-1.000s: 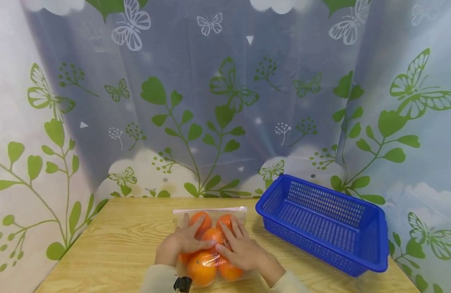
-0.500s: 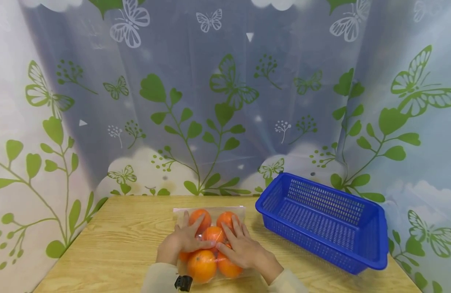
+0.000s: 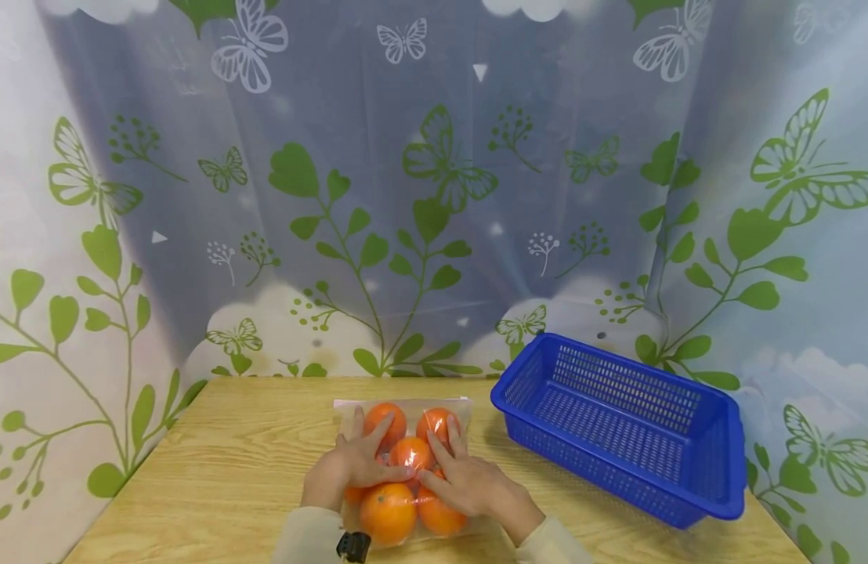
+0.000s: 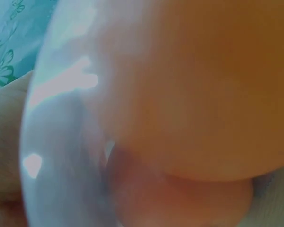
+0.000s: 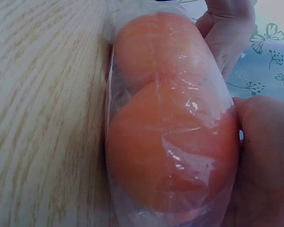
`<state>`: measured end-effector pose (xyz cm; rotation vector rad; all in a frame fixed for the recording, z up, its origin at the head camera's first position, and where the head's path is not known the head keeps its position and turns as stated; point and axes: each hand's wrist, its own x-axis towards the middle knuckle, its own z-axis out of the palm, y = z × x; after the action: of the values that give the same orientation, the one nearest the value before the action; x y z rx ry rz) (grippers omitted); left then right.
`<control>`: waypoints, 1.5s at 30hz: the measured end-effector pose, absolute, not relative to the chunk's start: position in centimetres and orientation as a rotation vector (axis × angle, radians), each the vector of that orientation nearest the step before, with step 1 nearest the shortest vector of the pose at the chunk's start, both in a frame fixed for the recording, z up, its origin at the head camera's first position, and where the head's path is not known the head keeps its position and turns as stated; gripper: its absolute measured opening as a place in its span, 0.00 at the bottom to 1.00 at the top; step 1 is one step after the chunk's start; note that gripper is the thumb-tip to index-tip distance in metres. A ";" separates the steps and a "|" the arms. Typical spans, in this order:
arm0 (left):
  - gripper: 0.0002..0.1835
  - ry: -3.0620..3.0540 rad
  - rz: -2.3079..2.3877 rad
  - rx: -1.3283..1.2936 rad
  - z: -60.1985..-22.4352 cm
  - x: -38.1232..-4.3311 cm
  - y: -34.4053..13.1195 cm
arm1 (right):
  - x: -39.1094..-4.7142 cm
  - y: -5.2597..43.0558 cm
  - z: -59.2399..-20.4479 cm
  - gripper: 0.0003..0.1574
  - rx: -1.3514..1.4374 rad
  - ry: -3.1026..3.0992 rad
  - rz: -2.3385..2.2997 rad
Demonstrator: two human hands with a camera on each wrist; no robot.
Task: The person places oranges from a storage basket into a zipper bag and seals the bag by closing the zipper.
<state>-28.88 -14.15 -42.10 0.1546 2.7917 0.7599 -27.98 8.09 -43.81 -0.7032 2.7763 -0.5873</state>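
Observation:
A clear zip bag (image 3: 425, 409) lies flat on the table with several oranges (image 3: 388, 513) inside, its pale slider strip along the far edge. My left hand (image 3: 352, 466) rests on the bag's left side, fingers spread and thumb pointing inward. On the right side my right hand (image 3: 472, 482) lies across the fruit with its fingers spread. Both thumbs nearly meet below the middle orange (image 3: 410, 454). In the right wrist view, plastic wraps tightly round two oranges (image 5: 173, 146) beside the right hand (image 5: 267, 156). The left wrist view is filled by a blurred orange (image 4: 203, 94) behind shiny plastic.
A blue perforated basket (image 3: 617, 423) stands to the right of the bag on the wood-grain table (image 3: 215, 462). Behind and at both sides hangs a curtain (image 3: 434, 258) printed with leaves and butterflies. A black device (image 3: 352, 546) sits at the left wrist.
Both hands stay on the bag, with the right fingers shifting slightly. The plastic lies closer over the oranges than a second ago. The view has tilted a little.

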 end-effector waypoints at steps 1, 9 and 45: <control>0.57 2.791 0.762 0.153 -42.1 -28.9 -14.1 | -28.0 8.1 -43.8 0.46 -0.705 2.773 -0.591; 0.58 2.773 0.764 0.153 -42.1 -28.8 -14.1 | -28.0 8.2 -44.0 0.47 -0.711 2.786 -0.578; 0.56 2.786 0.791 0.130 -40.5 -27.9 -14.9 | -27.9 10.3 -42.2 0.62 -0.773 2.543 -0.686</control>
<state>-27.95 -14.85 -40.52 0.1300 2.7857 0.7909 -27.88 10.29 -42.21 -0.7730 2.5428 -0.6855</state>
